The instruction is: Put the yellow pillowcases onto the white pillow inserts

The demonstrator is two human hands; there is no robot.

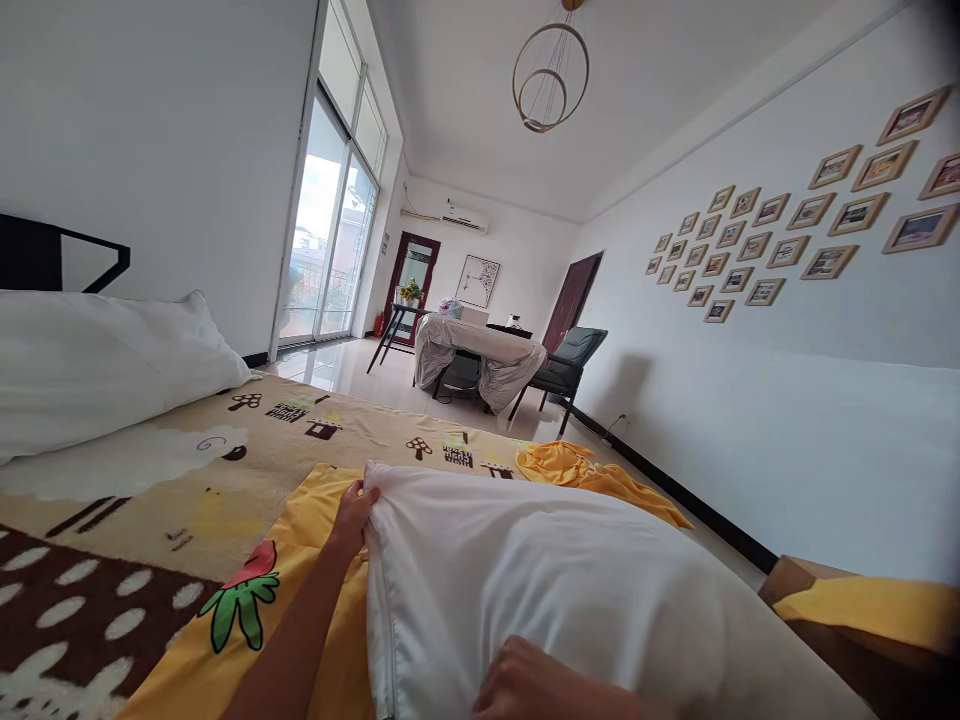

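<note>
Head view, read from left to right: a black frame (34,255) stands before the white wall, behind a plump cushion (105,365) lying on a patterned blanket (382,425), cream and brown, printed with a sheep and small houses. Beyond, a tall glass door (330,245) lights the glossy tiled floor (349,375). Across the near blanket lies a yellow cloth (306,510) bearing a red-and-green motif. Left hand (355,515): grip clamped on the upper corner of the large white pillow (585,550), which spans the near centre and right, partly over this cloth. Right hand (521,680): fingers curled against the pillow's near side; whether its grip is clamped on fabric cannot be told. In the background, a potted plant (409,291) stands beside a draped bench (487,345), with a ring lamp (535,126) overhead and a dark chair (568,365) to the right. Behind the pillow lies a crumpled orange-yellow cloth (553,462); small framed pictures (831,262) cover the right wall, above a cardboard box (787,583) at lower right.
</note>
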